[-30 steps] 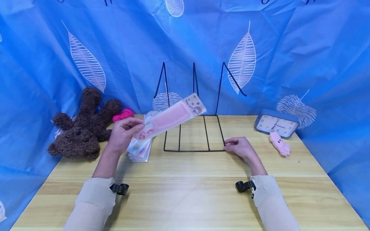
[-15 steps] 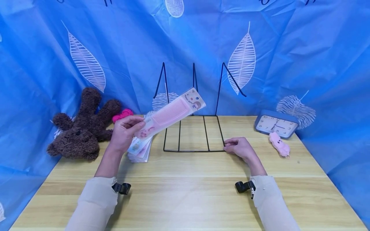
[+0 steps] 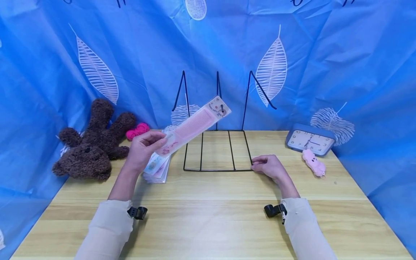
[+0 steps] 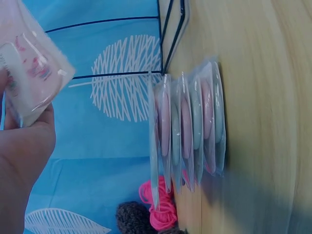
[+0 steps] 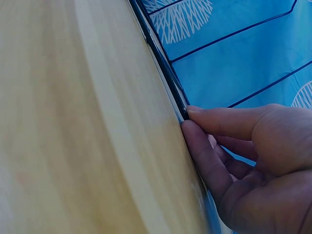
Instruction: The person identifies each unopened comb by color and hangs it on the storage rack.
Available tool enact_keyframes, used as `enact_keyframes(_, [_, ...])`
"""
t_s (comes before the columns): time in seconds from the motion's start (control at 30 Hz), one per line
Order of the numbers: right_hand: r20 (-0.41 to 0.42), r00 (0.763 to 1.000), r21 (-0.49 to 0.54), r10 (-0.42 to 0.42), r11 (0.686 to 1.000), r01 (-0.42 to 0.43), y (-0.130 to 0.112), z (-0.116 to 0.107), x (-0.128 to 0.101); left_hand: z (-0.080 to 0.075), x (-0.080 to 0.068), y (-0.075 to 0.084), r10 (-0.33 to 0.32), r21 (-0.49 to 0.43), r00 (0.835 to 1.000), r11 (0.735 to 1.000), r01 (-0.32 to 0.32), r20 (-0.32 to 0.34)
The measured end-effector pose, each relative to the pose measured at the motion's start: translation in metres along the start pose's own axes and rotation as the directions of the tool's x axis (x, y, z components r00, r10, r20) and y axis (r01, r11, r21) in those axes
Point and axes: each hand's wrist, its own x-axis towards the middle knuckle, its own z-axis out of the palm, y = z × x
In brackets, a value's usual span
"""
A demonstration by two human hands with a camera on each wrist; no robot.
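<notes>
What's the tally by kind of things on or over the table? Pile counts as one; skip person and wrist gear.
Packaged comb, held: 1
Packet pile: 1
Wire rack: 1
Toys (brown bear, pink figure): 2
Pink yarn: 1
Clock: 1
Total: 7

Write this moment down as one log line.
left hand: holds packaged comb | right hand: pinches rack | packets: stacked on table

Your head view: bright; pale sheen toward the near edge of your desk (image 3: 211,231). Wrist views: dimmer, softer.
</notes>
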Motion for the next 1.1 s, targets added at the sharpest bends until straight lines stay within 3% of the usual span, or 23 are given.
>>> enact_keyframes(0.1, [0.000, 1.000, 0.003, -0.001, 1.000, 0.001, 0.000, 0.000, 0.000, 0.001, 0.001, 0.000, -0.064, 0.193, 0.998, 0.979, 0.063, 0.002])
enact_keyframes(0.27, [0.000, 1.000, 0.000, 0.001, 1.000, -0.001, 0.000, 0.001, 0.000, 0.010, 0.004, -0.002, -0.138, 0.448, 0.990, 0.887, 0.110, 0.029])
enact_keyframes(0.37, [-0.004, 1.000, -0.006, 0.001, 1.000, -0.001, 0.000, 0.001, -0.001, 0.018, 0.007, -0.004, -0.146, 0.527, 0.987, 0.845, 0.090, 0.064])
enact_keyframes(0.53, [-0.005, 1.000, 0.005, -0.002, 1.000, 0.002, 0.000, 0.001, -0.001, 0.029, 0.011, -0.009, -0.138, 0.582, 0.987, 0.810, 0.068, 0.078])
enact_keyframes(0.67, [-0.003, 1.000, 0.018, 0.004, 1.000, -0.004, 0.000, 0.000, 0.000, 0.038, 0.013, -0.013, -0.147, 0.557, 0.986, 0.827, 0.080, 0.075])
enact_keyframes(0.87, [-0.004, 1.000, 0.034, 0.007, 0.999, -0.007, 0.001, 0.001, 0.000, 0.051, 0.019, -0.018, -0.151, 0.460, 0.986, 0.882, 0.102, 0.071])
enact_keyframes(1.1, [-0.007, 1.000, 0.016, 0.007, 1.000, -0.007, 0.001, 0.001, 0.000, 0.062, 0.026, -0.025, -0.184, 0.404, 0.983, 0.901, 0.160, 0.020])
